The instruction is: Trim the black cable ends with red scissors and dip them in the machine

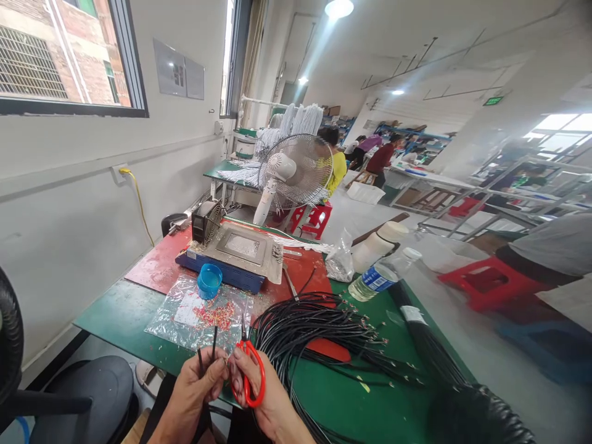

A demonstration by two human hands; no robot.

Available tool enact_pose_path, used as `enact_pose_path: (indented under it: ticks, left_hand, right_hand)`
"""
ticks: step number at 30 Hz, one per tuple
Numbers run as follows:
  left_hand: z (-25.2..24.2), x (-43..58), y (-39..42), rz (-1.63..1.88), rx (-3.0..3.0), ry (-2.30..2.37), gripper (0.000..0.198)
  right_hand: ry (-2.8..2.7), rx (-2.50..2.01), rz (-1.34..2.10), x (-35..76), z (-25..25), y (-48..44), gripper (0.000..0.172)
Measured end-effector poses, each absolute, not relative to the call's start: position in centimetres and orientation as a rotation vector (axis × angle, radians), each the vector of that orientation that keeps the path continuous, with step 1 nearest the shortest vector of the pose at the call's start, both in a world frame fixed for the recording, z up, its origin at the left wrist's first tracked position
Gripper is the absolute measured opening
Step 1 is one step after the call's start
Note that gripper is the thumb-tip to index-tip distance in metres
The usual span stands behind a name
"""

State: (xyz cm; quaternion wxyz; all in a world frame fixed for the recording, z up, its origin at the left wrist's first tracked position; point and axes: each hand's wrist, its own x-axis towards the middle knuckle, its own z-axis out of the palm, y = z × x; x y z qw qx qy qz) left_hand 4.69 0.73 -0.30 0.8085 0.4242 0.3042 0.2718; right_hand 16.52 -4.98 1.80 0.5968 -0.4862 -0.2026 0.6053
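Note:
My left hand (194, 385) is closed round thin black cables (207, 351) whose ends stick up above the fingers. My right hand (263, 388) grips red-handled scissors (252, 370), blades pointing up toward the cable ends. A large coil of black cables (319, 324) with bare tips lies on the green table (115, 311) just right of my hands.
A clear plastic sheet (185, 314) with red scraps and a blue cap (209, 279) lies ahead. Behind stand a metal machine (240, 250) on a red mat, a white fan (293, 172), a water bottle (377, 277). Red stools (485, 283) and people are at the right and back.

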Motion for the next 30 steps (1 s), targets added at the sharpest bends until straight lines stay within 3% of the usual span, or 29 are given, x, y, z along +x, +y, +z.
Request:
enact_pose_path:
  ticks: [19, 22, 25, 27, 30]
  left_hand:
    - [0.3, 5.3, 0.2, 0.636, 0.715, 0.754, 0.037]
    - [0.8, 5.3, 0.3, 0.615, 0.543, 0.701, 0.026]
    - [1.5, 5.1, 0.5, 0.545, 0.296, 0.618, 0.016]
    - [1.9, 5.0, 0.5, 0.536, 0.179, 0.595, 0.012]
    - [2.4, 4.9, 0.7, 0.570, 0.011, 0.626, 0.009]
  right_hand:
    - [-0.636, -1.352, 1.307, 17.1, 1.0, -5.6, 0.052]
    - [-0.981, -1.527, 0.913, 17.3, 0.6, -5.9, 0.038]
    - [-1.548, -1.464, 0.069, 17.7, 0.7, -5.9, 0.012]
    - [-1.799, -1.322, -0.258, 17.9, 1.2, -5.8, 0.016]
    - [-2.031, -1.253, -0.337, 18.1, 2.4, -5.3, 0.025]
